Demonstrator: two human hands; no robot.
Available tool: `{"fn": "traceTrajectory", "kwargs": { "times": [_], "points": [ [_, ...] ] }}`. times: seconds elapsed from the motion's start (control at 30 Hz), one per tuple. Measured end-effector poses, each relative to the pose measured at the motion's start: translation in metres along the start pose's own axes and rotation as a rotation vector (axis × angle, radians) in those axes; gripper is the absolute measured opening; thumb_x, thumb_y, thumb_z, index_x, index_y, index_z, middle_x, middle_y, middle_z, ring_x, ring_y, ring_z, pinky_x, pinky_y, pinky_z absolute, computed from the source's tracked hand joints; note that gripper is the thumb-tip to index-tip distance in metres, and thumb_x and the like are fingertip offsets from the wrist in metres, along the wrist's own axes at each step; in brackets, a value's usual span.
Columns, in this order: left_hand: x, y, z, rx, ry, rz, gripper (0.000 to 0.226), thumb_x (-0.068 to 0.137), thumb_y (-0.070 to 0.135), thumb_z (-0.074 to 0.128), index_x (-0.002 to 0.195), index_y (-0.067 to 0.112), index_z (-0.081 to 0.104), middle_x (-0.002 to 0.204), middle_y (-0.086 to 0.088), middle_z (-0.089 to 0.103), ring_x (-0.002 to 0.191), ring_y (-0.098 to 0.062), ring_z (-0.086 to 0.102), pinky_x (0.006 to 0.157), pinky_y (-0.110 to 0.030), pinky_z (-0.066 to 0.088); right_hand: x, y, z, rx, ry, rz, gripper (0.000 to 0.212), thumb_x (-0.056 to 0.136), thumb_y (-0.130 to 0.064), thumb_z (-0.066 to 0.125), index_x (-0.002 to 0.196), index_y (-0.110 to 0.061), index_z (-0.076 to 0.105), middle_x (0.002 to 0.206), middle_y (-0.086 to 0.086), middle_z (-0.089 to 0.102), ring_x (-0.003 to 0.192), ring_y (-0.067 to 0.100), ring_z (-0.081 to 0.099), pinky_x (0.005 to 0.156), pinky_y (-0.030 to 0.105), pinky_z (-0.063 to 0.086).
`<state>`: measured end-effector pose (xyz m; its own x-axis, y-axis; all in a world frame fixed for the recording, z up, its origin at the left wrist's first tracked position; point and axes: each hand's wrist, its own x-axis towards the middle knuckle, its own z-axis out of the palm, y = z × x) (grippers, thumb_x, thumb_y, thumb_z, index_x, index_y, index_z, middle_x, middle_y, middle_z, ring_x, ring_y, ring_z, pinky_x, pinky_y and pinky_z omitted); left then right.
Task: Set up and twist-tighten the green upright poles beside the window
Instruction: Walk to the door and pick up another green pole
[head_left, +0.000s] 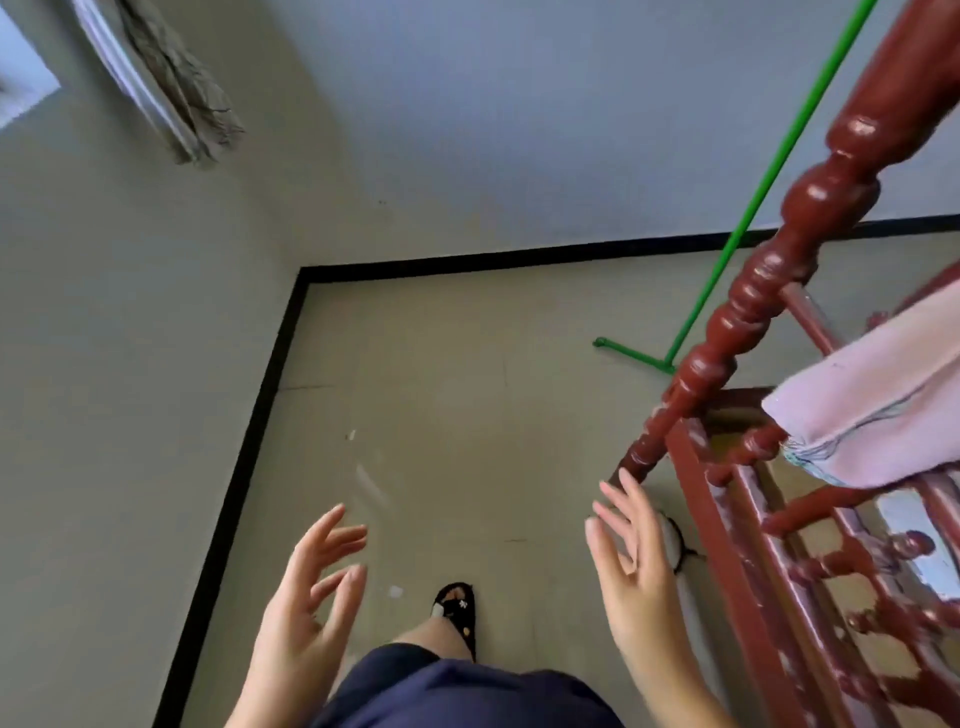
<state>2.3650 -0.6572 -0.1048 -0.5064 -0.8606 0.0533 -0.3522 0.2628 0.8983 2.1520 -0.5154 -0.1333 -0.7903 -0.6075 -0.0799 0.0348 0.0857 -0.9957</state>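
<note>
Nearest the camera, your dark blue garment (467, 691) fills the bottom edge, with one foot in a black patterned slipper (458, 613) planted on the floor just ahead of it. Your left hand (311, 592) is raised with fingers spread and loosely curled, holding nothing. Your right hand (631, 561) is likewise empty, fingers extended, its tips near the foot of a dark red turned wooden post (769, 270) but contact cannot be confirmed. That post belongs to a red spindle frame (810, 561) along the right side, with a pink cloth (872, 410) draped over it. The floor (441, 415) is pale beige, smooth, lightly marked with small specks. A black skirting strip (291, 343) runs along its left and far edges, meeting at the corner. Farther on, the green pole (753, 208) stands on its green foot bar (631, 356) on the floor, just behind the red post, close to the far wall (519, 104). Upper left, a grey curtain (171, 78) hangs beside the window (21, 67).
</note>
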Motion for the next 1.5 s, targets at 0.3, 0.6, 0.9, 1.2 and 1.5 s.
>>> {"fn": "traceTrajectory", "kwargs": {
  "times": [0.3,0.6,0.9,1.2,1.5],
  "points": [
    [0.175,0.002,0.013,0.062,-0.209,-0.017,0.04,0.083,0.038,0.059,0.109,0.062,0.042,0.107,0.005,0.064,0.104,0.001,0.059,0.085,-0.01,0.047,0.096,-0.004,0.028,0.054,0.288,0.128,0.057,0.075,-0.04,0.05,0.129,-0.037,0.037,0.129,-0.014,0.051,0.113,-0.01,0.05,0.087,0.005,0.043],
    [0.329,0.026,0.125,-0.064,-0.256,-0.061,0.049,0.087,0.009,0.05,0.112,0.051,0.04,0.11,0.004,0.062,0.103,-0.001,0.058,0.081,-0.004,0.044,0.26,-0.027,-0.007,-0.084,0.326,0.133,0.046,0.084,-0.026,0.051,0.125,-0.041,0.039,0.129,-0.018,0.05,0.116,-0.003,0.051,0.089,0.005,0.042],
    [0.452,0.056,0.177,-0.192,-0.216,-0.141,0.041,0.089,0.015,0.05,0.117,0.045,0.041,0.113,0.004,0.061,0.093,0.001,0.062,0.077,-0.004,0.045,0.398,-0.051,-0.02,-0.17,0.268,0.202,0.048,0.089,-0.02,0.049,0.133,-0.033,0.036,0.131,-0.014,0.05,0.119,-0.003,0.049,0.081,0.001,0.041],
    [0.673,0.056,0.197,-0.127,-0.378,-0.047,0.044,0.089,0.014,0.048,0.115,0.048,0.038,0.113,0.008,0.06,0.104,-0.001,0.057,0.08,-0.003,0.044,0.571,-0.058,0.045,-0.145,0.437,0.227,0.047,0.091,-0.022,0.048,0.134,-0.033,0.035,0.127,-0.014,0.049,0.114,-0.008,0.048,0.076,-0.003,0.038],
    [0.889,0.093,0.27,-0.092,-0.638,0.05,0.044,0.089,0.015,0.049,0.115,0.048,0.038,0.11,0.011,0.06,0.1,0.009,0.056,0.08,-0.013,0.043,0.724,-0.085,0.081,-0.022,0.742,0.266,0.056,0.075,-0.046,0.048,0.13,-0.039,0.036,0.123,-0.027,0.048,0.104,-0.02,0.047,0.073,-0.004,0.038]
  ]
}}
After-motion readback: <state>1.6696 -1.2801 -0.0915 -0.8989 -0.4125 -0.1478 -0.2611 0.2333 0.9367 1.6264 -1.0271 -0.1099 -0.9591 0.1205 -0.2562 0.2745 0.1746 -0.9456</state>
